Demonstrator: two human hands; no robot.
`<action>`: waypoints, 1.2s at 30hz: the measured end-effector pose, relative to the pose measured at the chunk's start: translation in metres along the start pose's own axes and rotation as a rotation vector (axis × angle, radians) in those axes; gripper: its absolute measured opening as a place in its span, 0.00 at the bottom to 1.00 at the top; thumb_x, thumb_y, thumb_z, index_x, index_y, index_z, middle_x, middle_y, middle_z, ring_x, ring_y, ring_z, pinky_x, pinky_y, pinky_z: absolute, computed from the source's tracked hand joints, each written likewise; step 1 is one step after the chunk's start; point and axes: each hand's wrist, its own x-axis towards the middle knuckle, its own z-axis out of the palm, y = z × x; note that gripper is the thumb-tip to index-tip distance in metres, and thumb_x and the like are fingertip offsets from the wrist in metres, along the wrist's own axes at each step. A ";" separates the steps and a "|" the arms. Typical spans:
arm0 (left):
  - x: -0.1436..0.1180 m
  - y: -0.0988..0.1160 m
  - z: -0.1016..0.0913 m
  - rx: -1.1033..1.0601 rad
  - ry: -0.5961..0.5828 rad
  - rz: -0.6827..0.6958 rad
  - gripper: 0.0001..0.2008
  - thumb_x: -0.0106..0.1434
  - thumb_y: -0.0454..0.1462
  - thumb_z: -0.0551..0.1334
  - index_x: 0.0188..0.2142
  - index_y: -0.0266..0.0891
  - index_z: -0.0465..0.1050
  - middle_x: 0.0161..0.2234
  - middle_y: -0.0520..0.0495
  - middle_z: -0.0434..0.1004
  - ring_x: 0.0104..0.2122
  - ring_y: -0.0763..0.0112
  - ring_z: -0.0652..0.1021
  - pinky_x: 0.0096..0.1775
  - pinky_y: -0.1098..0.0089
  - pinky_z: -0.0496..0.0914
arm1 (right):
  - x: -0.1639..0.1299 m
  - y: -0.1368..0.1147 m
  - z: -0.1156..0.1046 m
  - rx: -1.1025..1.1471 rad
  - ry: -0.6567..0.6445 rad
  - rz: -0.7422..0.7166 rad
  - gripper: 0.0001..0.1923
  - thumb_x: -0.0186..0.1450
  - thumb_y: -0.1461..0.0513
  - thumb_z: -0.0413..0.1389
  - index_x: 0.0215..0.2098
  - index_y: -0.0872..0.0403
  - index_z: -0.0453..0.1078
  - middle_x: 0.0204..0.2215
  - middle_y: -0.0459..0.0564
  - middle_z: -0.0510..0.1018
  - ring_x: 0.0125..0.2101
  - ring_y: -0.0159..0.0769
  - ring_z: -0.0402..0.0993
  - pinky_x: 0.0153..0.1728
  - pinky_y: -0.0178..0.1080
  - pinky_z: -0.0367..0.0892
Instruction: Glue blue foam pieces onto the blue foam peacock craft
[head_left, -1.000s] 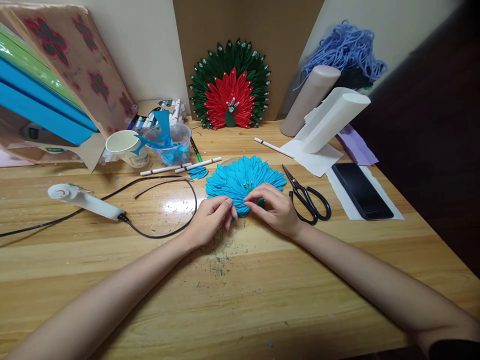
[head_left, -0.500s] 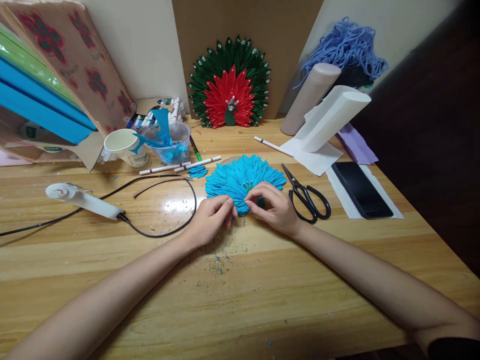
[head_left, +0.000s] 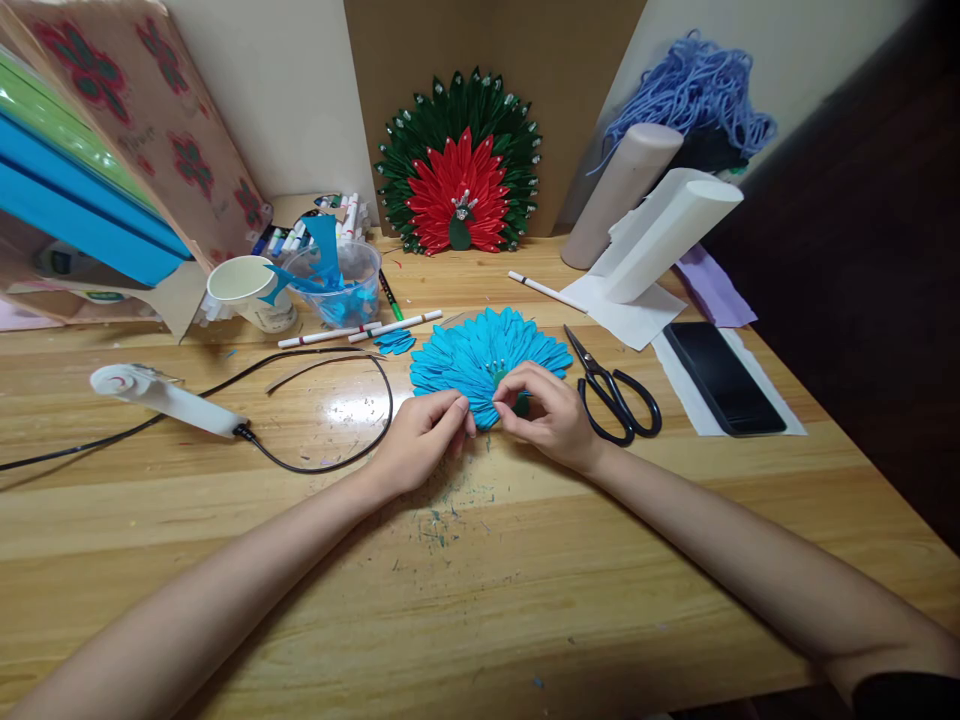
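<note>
Head view: blue petal fan [head_left: 474, 352] lying on the bench [head_left: 480, 640], mid-view, just beyond both hands. Long axis left to right. Petal tips pointing away from the person and out to both sides; green body [head_left: 523, 404] at the near edge, partly behind the right hand, small pale crown [head_left: 498, 366] just beyond. Left hand [head_left: 424, 437] at the near left edge, fingers curled, thumb against forefinger. Right hand [head_left: 547, 412] at the near right, thumb and forefinger tips close together by the petals. Cannot tell, for either, whether pinching a petal or something smaller.

Containers: clear tub [head_left: 370, 268] beyond the fan, to the left, with blue scraps [head_left: 349, 305] inside; one large blue offcut [head_left: 322, 245] poking above the rim, another jutting over the paper cup [head_left: 274, 318]. Cup just beside, mouth up, bottom hidden from this angle. Heap of markers [head_left: 349, 215] behind; holder too cluttered to make out.

Around: scissors [head_left: 595, 371] just right of the fan, points away from the person. Black phone [head_left: 724, 378] farther right, on white paper. White corded tool [head_left: 180, 403] at left. Red-and-green fan [head_left: 469, 180] upright at the back, before a brown board [head_left: 420, 40].
</note>
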 end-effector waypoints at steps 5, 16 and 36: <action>-0.001 0.001 0.000 0.007 0.005 0.000 0.19 0.67 0.44 0.49 0.24 0.37 0.67 0.16 0.56 0.65 0.19 0.77 0.66 0.26 0.75 0.60 | 0.000 0.000 0.000 0.004 0.005 0.006 0.04 0.60 0.67 0.54 0.31 0.53 0.64 0.26 0.45 0.69 0.28 0.31 0.66 0.30 0.37 0.65; -0.002 0.004 -0.001 0.044 0.015 0.020 0.19 0.66 0.43 0.48 0.24 0.37 0.66 0.16 0.55 0.65 0.19 0.76 0.66 0.27 0.74 0.60 | 0.001 0.000 0.001 0.012 0.002 0.021 0.04 0.60 0.67 0.54 0.30 0.53 0.64 0.26 0.45 0.69 0.28 0.32 0.66 0.30 0.37 0.65; -0.002 0.003 -0.002 -0.001 0.116 0.009 0.19 0.66 0.42 0.48 0.21 0.38 0.63 0.15 0.55 0.63 0.19 0.76 0.65 0.27 0.74 0.60 | 0.001 0.004 -0.001 0.055 0.086 0.170 0.02 0.60 0.66 0.55 0.30 0.53 0.66 0.26 0.45 0.70 0.27 0.31 0.67 0.29 0.36 0.65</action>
